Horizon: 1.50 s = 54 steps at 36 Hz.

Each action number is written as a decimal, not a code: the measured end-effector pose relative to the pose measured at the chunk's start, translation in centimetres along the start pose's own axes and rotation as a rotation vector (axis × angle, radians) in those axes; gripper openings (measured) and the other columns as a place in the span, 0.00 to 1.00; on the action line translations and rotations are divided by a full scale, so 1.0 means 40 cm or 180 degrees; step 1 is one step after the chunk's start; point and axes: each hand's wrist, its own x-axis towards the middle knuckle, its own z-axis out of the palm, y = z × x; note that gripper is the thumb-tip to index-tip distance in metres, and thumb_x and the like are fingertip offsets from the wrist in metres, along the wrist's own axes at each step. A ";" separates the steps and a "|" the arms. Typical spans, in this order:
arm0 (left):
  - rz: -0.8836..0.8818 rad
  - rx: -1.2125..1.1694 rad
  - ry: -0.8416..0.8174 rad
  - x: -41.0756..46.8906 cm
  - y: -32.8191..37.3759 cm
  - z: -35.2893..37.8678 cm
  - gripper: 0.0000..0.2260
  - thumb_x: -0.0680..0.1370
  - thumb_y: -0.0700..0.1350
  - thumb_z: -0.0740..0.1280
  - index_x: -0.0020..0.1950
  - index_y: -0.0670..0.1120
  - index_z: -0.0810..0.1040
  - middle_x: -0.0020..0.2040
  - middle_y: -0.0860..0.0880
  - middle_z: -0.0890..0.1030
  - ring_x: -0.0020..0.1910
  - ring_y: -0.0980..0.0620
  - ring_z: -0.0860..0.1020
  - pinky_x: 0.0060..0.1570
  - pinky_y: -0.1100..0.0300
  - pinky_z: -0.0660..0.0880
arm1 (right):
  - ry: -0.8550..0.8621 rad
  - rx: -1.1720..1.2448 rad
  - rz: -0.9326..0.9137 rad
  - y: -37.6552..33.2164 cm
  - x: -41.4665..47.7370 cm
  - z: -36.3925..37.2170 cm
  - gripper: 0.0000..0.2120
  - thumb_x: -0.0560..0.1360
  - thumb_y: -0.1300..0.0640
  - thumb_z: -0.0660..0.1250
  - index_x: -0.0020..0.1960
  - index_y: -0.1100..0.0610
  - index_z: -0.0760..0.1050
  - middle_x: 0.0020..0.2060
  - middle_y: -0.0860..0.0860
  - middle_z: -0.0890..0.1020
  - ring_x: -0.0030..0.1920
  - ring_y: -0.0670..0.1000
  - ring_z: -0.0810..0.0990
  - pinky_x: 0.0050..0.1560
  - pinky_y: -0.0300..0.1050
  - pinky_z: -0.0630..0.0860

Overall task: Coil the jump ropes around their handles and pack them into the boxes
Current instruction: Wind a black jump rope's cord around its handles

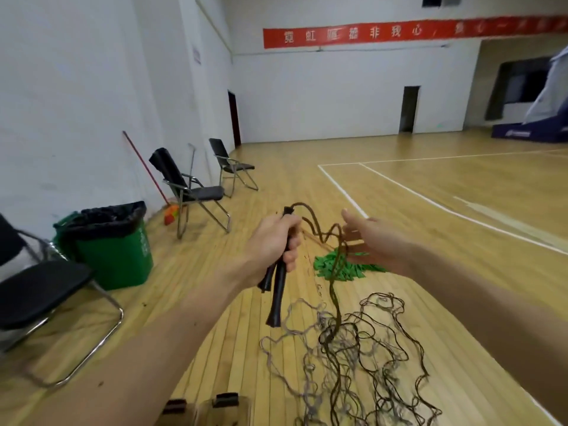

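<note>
**Fingers of your left hand curl round two black handles**

Fingers of your left hand are closed tight round the pair of black handles, which point down and slightly apart at their lower ends. A dark rope leaves the top of the handles, arcs over to your right hand and drops to the floor. Your right hand has its fingers stretched out and loosely apart. The rope loops just by them, but motion blur hides whether it touches.

Below your hands a tangled pile of ropes lies on the wooden floor, with dark strands and grey strands mixed. You cannot count the ropes in it. Just beyond the pile, under your right hand, is a heap of green strips.

At the bottom edge, near your left forearm, two clear containers with dark clips stand side by side, blurred.

To your left, along the white wall, there are:
- three folding chairs
- one green bin with a black liner
- one red-handled broom leaning on the wall

One red banner hangs on the far wall.
</note>
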 end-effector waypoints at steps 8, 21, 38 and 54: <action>-0.0608 -0.1548 0.0259 -0.043 0.026 0.000 0.08 0.84 0.45 0.59 0.48 0.44 0.72 0.32 0.49 0.71 0.29 0.54 0.70 0.31 0.61 0.73 | -0.0574 -0.0160 -0.0455 -0.018 -0.178 0.120 0.28 0.70 0.31 0.65 0.54 0.55 0.76 0.46 0.53 0.85 0.46 0.51 0.86 0.56 0.53 0.83; 0.0278 -0.0318 0.0182 -0.169 -0.011 0.085 0.16 0.86 0.54 0.53 0.65 0.50 0.75 0.56 0.53 0.84 0.56 0.54 0.82 0.56 0.56 0.80 | -0.1655 0.1629 -0.0115 0.033 -0.296 0.159 0.23 0.83 0.48 0.59 0.58 0.68 0.77 0.45 0.63 0.83 0.45 0.60 0.84 0.48 0.55 0.84; 0.1281 0.0723 0.0015 -0.175 -0.079 0.034 0.18 0.82 0.60 0.51 0.61 0.53 0.75 0.55 0.50 0.82 0.55 0.53 0.81 0.59 0.54 0.77 | -0.1911 0.1630 0.0454 0.100 -0.333 0.115 0.10 0.79 0.52 0.64 0.51 0.58 0.76 0.29 0.48 0.63 0.22 0.42 0.59 0.20 0.34 0.59; 0.1105 0.1716 0.0057 -0.141 -0.174 -0.022 0.29 0.80 0.63 0.53 0.37 0.38 0.72 0.32 0.48 0.68 0.31 0.51 0.65 0.35 0.51 0.63 | -0.2185 0.1018 0.0766 0.156 -0.296 0.131 0.08 0.78 0.54 0.67 0.47 0.57 0.72 0.30 0.48 0.65 0.24 0.44 0.64 0.24 0.35 0.64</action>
